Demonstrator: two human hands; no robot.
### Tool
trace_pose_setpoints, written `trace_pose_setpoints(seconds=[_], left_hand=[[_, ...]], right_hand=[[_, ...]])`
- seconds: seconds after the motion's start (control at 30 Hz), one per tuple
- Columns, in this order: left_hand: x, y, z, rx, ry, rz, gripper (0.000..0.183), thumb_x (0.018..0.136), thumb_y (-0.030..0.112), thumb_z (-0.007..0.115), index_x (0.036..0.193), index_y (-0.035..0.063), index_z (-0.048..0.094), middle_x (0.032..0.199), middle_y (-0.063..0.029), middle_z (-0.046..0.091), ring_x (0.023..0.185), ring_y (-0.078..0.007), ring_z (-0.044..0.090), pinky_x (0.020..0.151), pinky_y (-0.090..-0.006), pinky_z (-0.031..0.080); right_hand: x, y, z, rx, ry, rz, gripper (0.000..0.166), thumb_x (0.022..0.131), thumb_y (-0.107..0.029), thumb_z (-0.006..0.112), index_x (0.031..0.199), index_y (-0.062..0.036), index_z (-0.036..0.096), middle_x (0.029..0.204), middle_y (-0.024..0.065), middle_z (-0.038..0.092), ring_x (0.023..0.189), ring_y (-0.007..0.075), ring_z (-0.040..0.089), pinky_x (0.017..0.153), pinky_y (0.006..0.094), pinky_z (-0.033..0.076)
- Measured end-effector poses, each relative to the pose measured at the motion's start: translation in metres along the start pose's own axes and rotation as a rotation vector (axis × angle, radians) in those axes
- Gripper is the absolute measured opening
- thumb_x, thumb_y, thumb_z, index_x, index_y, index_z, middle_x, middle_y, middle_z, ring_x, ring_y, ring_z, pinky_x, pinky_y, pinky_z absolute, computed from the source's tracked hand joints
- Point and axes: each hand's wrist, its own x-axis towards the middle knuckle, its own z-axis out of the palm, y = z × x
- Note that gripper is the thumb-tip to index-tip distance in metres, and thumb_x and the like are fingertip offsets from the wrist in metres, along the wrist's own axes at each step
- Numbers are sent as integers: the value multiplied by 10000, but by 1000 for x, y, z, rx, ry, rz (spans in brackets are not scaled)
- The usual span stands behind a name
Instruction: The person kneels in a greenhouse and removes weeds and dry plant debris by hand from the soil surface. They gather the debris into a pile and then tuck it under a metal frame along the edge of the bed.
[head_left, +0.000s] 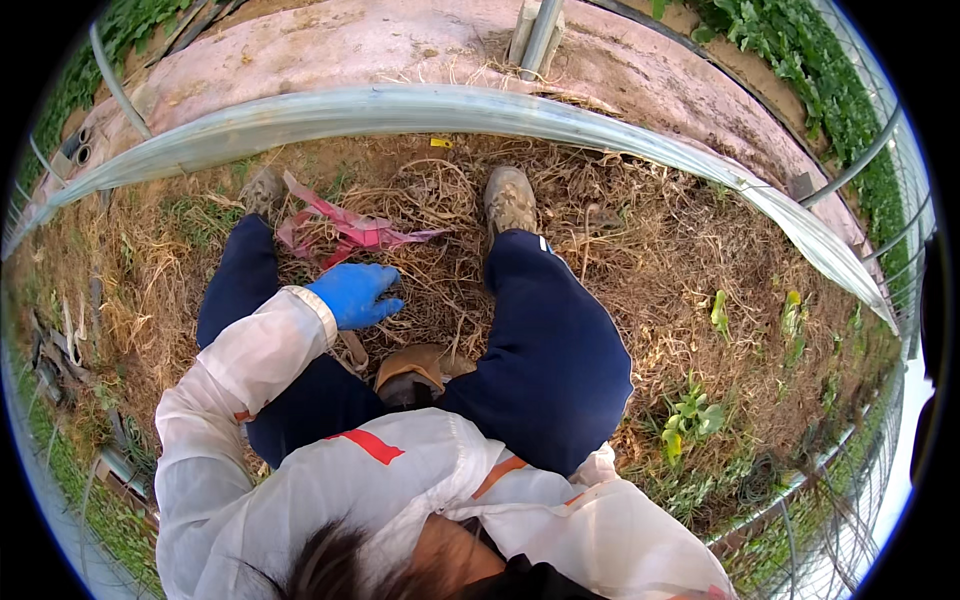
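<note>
My left hand (358, 295), in a blue glove, hovers over dry plant stems (431, 307) between my legs. Its thumb stands apart from the fingers, and nothing shows in its grip. Just beyond it lies a crumpled strip of pink plastic film (360, 231) on the dead stems. My right hand is out of view, hidden beyond my right thigh. A tan object with a dark inside (409, 369) sits on the ground between my thighs; I cannot tell what it is.
A gathered band of clear plastic sheeting (390, 112) runs across ahead of my boots (510, 196). Behind it are a pale ground cover (337, 52) and a metal post (541, 37). A small yellow piece (441, 142) lies near the sheeting. Green plants (690, 420) grow at right.
</note>
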Motion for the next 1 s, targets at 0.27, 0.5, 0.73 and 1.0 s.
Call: trace_pose_setpoints(seconds=[0.27,0.5,0.73,1.0], left_hand=[[69,-8,-39,-51,-67,42,384,862,313,548,1121,33,499,967,-201,578,903,-361,573,784,-441,460],[187,-32,-59,53,238,-12,437,845,265,571,1200,38,455,1154,-188,492,1047,-355,503,879,-419,420],[278,-49,-89,191,853,-55,704,790,305,612,1364,64,283,1402,-178,262,1296,-380,237,1068,-490,182],[300,-73,-92,249,581,-96,276,738,239,644,910,36,572,1401,-175,271,1316,-364,214,1063,-545,154]], right_hand=[[21,-28,20,95,-47,-23,355,878,-167,574,1223,-96,525,970,103,649,815,156,616,752,266,476],[53,-110,26,-85,150,-349,348,913,-118,526,1255,-98,465,967,30,598,742,85,545,663,222,470],[39,-76,-43,-382,339,-62,349,915,-195,490,1235,-61,449,904,86,585,754,175,554,662,318,472],[178,-267,64,-370,3,-898,344,843,-56,561,1186,-75,534,1134,130,547,1050,274,529,907,371,434]])
